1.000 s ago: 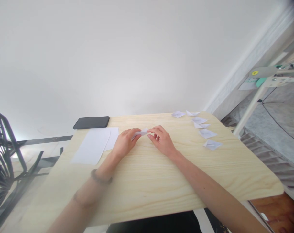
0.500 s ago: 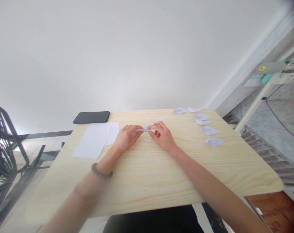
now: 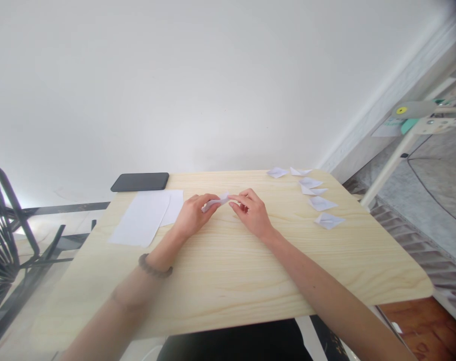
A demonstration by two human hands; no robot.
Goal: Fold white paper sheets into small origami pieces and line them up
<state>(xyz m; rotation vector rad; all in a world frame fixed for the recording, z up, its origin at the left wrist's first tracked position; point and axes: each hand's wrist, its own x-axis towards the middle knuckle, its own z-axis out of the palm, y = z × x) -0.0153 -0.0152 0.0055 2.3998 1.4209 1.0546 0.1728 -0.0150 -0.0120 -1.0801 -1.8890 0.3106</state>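
Note:
Over the middle of the table, my left hand [image 3: 193, 214] is closed on a small folded white paper [image 3: 215, 202], pinched between thumb and fingers. Just right of it, my right hand [image 3: 252, 211] has its thumb and index finger parted, the index fingertip at the paper's right end. Whether that fingertip presses on the paper is too small to tell. Part of the folded paper is hidden behind the left fingers. Several folded white paper boats [image 3: 328, 220] lie in a curved row to the right.
White paper sheets [image 3: 139, 220] lie on the left of the wooden table [image 3: 220, 281]. Behind them rests a black smartphone [image 3: 140, 182]. A white wall [image 3: 220, 90] rises at the table's far edge. A black chair [image 3: 15, 215] stands left, a white metal frame [image 3: 391, 160] right.
The folded paper has tilted, its right end now higher. My right thumb and index finger have come slightly away from it. The whole view has shifted a little.

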